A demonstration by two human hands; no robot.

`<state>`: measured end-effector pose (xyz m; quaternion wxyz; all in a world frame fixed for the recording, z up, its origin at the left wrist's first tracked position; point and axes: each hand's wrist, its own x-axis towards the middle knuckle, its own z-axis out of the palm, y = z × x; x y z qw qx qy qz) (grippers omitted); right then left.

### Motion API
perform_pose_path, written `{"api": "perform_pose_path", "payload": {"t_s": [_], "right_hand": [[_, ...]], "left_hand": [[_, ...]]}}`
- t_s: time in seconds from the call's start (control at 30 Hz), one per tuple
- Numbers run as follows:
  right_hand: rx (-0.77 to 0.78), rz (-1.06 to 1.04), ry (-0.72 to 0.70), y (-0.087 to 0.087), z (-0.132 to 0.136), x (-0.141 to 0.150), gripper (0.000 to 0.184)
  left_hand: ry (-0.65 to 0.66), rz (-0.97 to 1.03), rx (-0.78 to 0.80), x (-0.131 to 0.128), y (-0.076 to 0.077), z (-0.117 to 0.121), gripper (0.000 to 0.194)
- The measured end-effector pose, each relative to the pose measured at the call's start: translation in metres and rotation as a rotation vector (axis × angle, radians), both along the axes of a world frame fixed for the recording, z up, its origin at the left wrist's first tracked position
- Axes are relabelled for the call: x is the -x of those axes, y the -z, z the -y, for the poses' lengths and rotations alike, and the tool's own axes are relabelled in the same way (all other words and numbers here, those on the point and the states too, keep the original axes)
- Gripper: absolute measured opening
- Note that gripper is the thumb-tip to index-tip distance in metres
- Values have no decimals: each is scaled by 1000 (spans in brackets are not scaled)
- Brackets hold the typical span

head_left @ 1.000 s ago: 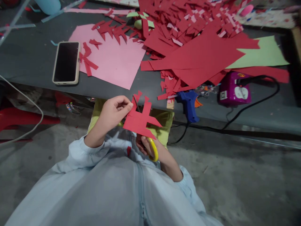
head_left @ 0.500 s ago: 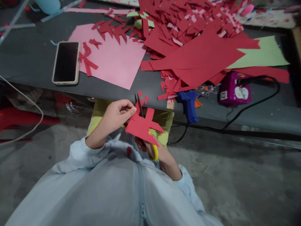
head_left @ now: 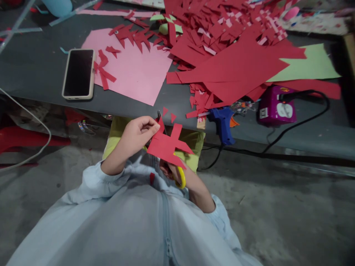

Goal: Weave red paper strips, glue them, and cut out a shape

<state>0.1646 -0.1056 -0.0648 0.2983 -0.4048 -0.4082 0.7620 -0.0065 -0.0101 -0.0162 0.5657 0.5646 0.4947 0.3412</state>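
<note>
My left hand (head_left: 140,135) pinches the upper left part of a red paper cutout (head_left: 163,145) between thumb and fingers. The cutout has several pointed strips and lies over my lap, just off the table's front edge. My right hand (head_left: 169,170), partly under the paper, grips yellow-handled scissors (head_left: 181,178). Their dark blades come up behind the cutout, beside the strip near my left fingertips, and look nearly closed. Two small red paper triangles (head_left: 173,117) rest at the table edge just beyond the blades.
On the dark table (head_left: 36,74) lie a phone (head_left: 78,74), a pink sheet (head_left: 138,74) with red cut pieces, and a large heap of red paper (head_left: 235,70). A blue glue gun (head_left: 225,125) hangs over the front edge near a purple box (head_left: 277,107) with a black cord.
The scissor blades, spread apart before, have come together at the strip's edge. The red cutout has shifted slightly up and left. My left hand keeps its pinch.
</note>
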Motion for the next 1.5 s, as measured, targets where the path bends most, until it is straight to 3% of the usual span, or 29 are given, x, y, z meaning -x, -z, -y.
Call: {"api": "perform_pose_path", "payload": {"t_s": [0.2,0.37,0.43,0.6,0.77,0.87,1.03,1.2,1.33,1.5], "right_hand": [[76,-3,93,6,3,-6,53],[134,5,178,12,1,-15,50],[88,-8,218,7,-4,-17,49],[-34,-63,356,-9,-20,-16,56],[-114,24,447,-18,-30,-12,54],[-166,76,468,-21,-36,-10,48],[-229,52,662,-25,-45,-6,46],[-268,0,828,-24,-49,-6,45],[-313,23,896,-24,-50,-6,43],[-370,47,932,-24,-49,-4,42]], "left_hand": [[-197,42,-41,6,-4,-4,25],[-231,-4,-94,14,-10,-7,28],[-177,-26,-95,17,-14,-9,25],[125,-136,-70,20,-25,-14,19],[354,-181,-130,17,-24,-21,18],[327,-74,-47,14,-20,-21,28],[87,131,257,15,-15,-19,58],[97,288,501,19,-14,-11,52],[179,338,539,21,-17,-3,46],[137,359,484,21,-20,-1,48]]}}
